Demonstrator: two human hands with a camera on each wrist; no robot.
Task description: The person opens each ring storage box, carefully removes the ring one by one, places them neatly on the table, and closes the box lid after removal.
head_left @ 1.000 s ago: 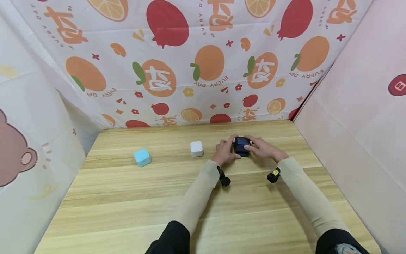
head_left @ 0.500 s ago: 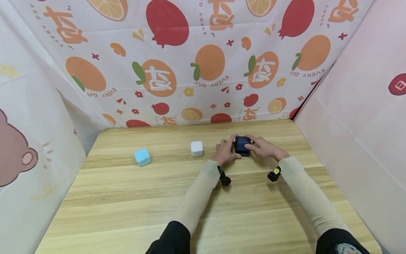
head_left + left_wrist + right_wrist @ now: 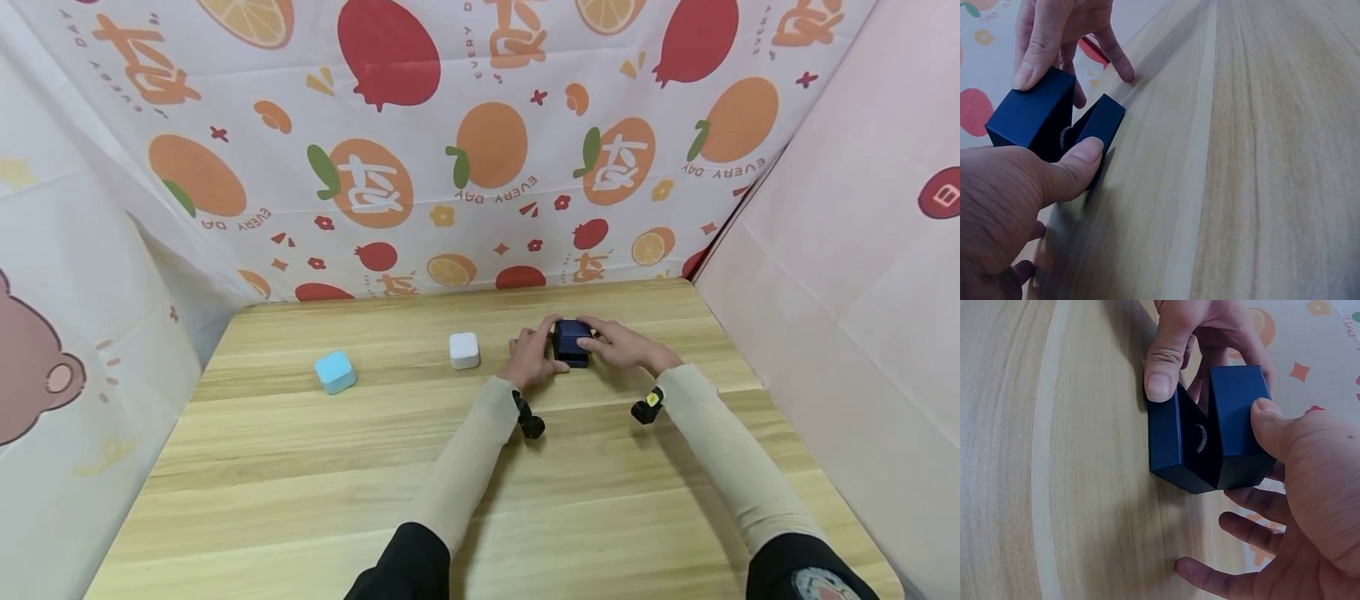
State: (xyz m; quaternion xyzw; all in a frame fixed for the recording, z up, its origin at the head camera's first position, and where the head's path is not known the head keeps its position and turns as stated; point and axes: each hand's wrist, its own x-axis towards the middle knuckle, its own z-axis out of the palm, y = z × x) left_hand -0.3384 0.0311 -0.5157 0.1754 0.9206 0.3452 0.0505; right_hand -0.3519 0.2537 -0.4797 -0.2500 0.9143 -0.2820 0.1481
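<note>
A dark blue ring box (image 3: 572,343) stands on the table at the right of the head view, between both hands. Its lid (image 3: 1239,422) is tilted partly up from the base (image 3: 1166,434), and a silvery ring (image 3: 1201,439) shows in the gap. My left hand (image 3: 531,357) grips the base, thumb on its front face in the left wrist view. With thumb and fingers my right hand (image 3: 618,344) holds the lid; its other fingers spread below in the right wrist view. Part of the ring is hidden inside the box.
A white block (image 3: 464,351) with rounded corners sits left of my left hand. Farther left lies a light blue block (image 3: 335,372). Fruit-printed cloth (image 3: 491,200) hangs behind the wooden table (image 3: 300,483), and pale cloth walls flank both sides.
</note>
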